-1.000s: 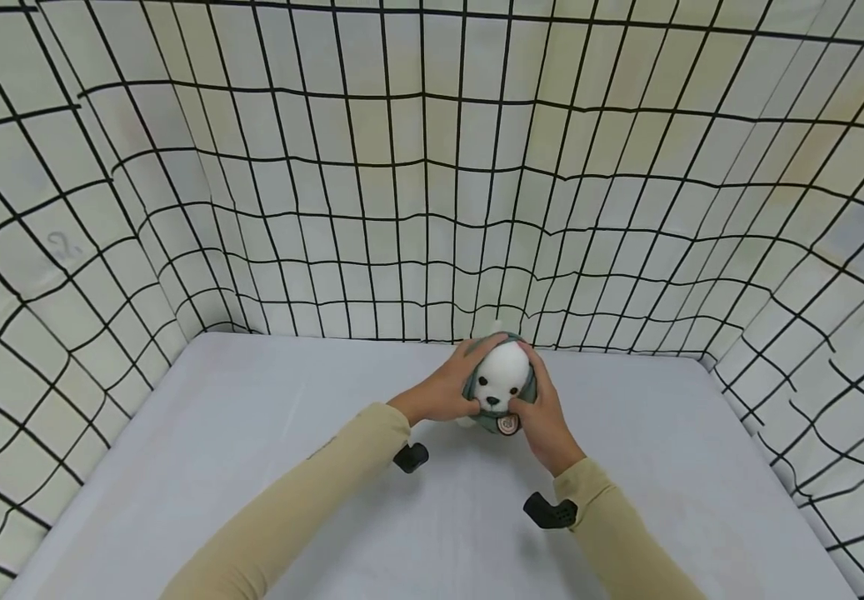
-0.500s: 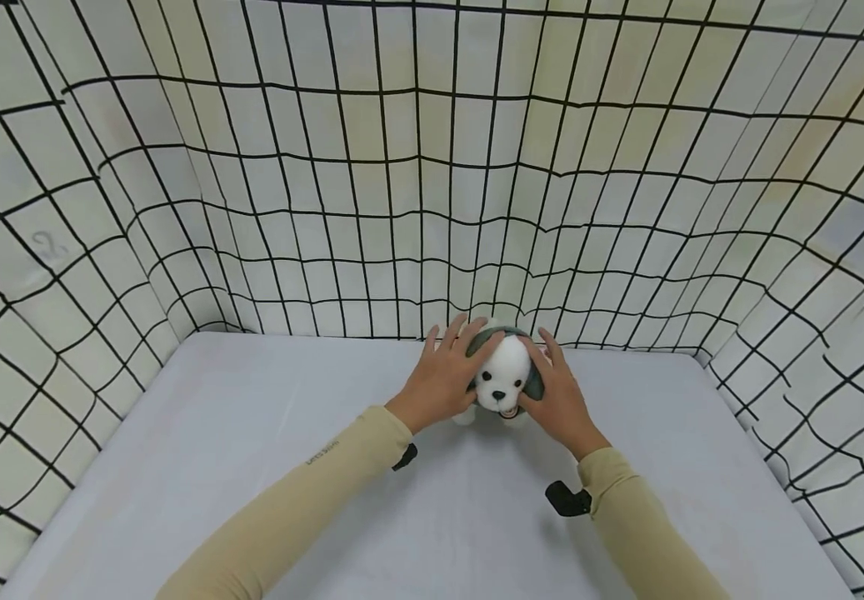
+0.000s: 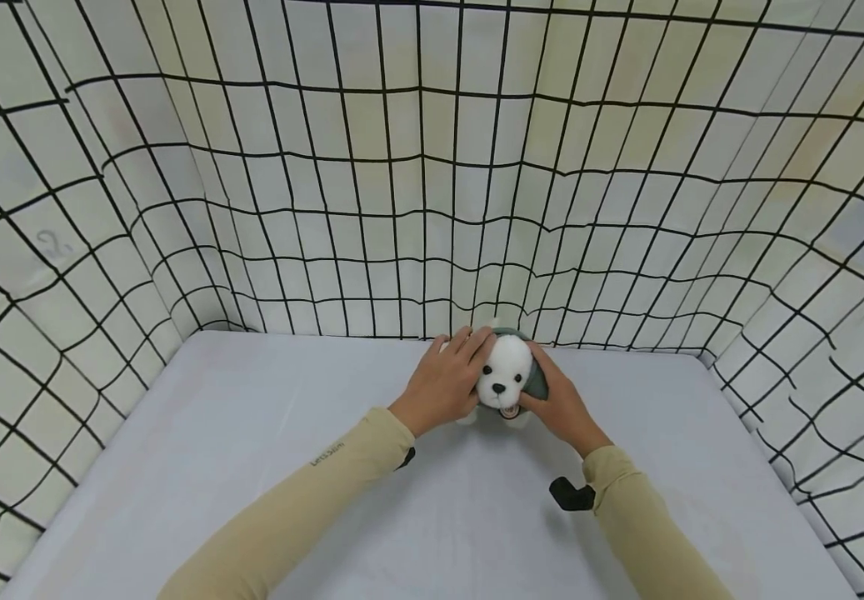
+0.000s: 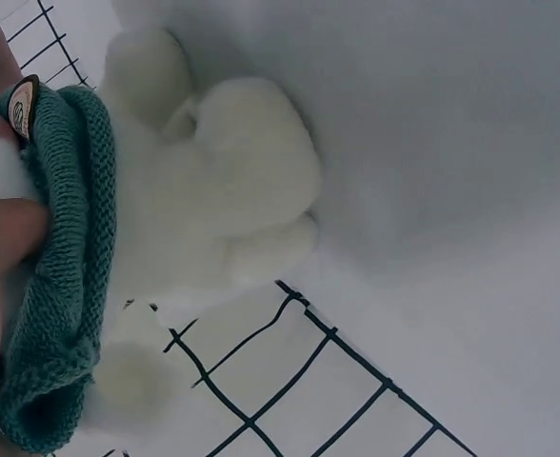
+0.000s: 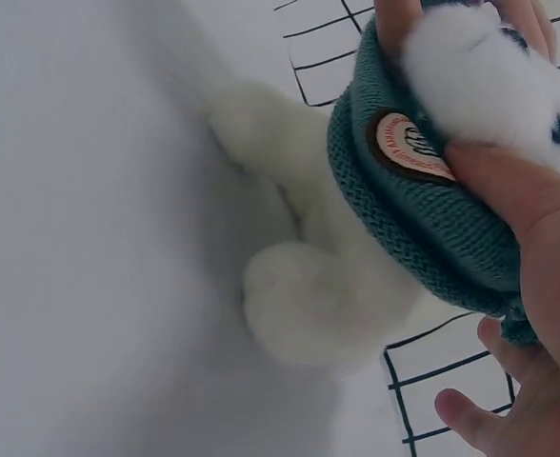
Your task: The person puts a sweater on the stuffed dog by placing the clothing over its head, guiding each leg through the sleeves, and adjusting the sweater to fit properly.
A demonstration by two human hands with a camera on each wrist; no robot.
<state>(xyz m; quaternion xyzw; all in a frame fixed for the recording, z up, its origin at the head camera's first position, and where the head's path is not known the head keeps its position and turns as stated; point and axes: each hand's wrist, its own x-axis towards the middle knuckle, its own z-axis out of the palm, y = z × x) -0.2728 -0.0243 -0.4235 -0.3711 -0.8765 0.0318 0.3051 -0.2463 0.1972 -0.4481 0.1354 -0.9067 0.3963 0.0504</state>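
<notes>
Here, left hand (image 3: 442, 385) and right hand (image 3: 557, 400) pinching green knit hat (image 5: 423, 224) on white plush dog (image 3: 504, 377)

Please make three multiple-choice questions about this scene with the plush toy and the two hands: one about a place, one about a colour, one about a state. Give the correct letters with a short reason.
1. Where on the table does the plush dog stand?
A. at the far edge, by the grid backdrop
B. at the near edge, by the sleeves
C. in the far left corner

2. What colour is the knitted hat on the toy?
A. red
B. teal green
C. yellow

3. How do the left hand and the right hand meet the toy?
A. both lie away from it
B. only the left touches it
C. both hold its head, one on each side

Answers: 1 A, the head view shows the toy close to the backdrop; 2 B, both wrist views show teal knit; 3 C, fingers of both hands lie on the hat.
</notes>
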